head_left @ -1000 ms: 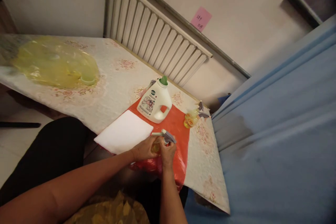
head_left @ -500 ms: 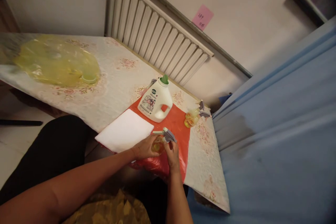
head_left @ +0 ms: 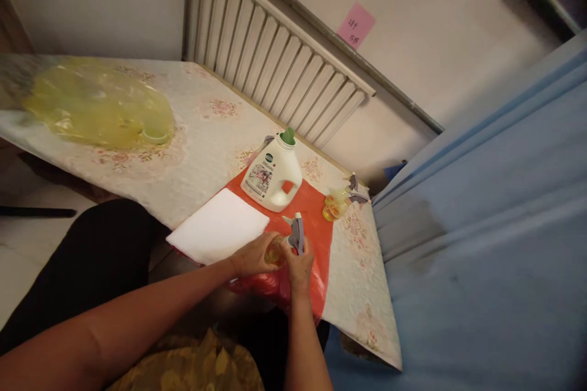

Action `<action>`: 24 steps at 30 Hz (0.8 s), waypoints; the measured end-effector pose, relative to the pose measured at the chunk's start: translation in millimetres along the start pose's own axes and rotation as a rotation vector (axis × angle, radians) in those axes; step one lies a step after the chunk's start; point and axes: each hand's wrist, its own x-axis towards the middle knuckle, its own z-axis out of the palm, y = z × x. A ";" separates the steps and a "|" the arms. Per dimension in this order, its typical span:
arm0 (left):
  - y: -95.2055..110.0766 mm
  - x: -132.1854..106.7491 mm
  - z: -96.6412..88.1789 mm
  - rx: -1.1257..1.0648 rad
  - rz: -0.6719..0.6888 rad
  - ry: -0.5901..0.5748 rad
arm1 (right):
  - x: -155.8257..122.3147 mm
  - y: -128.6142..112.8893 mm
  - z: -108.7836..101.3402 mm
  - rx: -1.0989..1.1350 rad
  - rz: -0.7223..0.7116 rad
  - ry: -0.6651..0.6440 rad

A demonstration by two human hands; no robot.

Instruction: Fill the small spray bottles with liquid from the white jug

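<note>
Lower centre, we note: left hand [head_left: 253,256] curled round the yellow bottle [head_left: 274,253] (apparently steadying it), right hand [head_left: 299,264] closed about its grey spray head [head_left: 298,236].

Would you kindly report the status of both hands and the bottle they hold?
Left hand: grip around spray bottle. Right hand: grip at its spray head. White jug just beyond, apart from both hands.

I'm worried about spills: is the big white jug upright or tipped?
Upright: the jug stands on the red sheet, green spout at the top.
</note>
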 end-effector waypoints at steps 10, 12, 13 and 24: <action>5.6 0.9 -3.3 -0.025 0.023 -0.009 | -8.1 -5.4 19.7 -0.158 -0.004 0.235; 4.7 0.7 -2.5 -0.017 0.017 -0.004 | -8.3 -3.8 16.7 -0.147 0.003 0.200; 4.4 0.7 -2.2 -0.013 0.013 0.000 | -8.4 -2.8 14.6 -0.137 0.004 0.178; 6.3 -0.1 -2.5 -0.014 0.012 0.010 | -1.6 1.0 -12.5 0.158 0.009 -0.216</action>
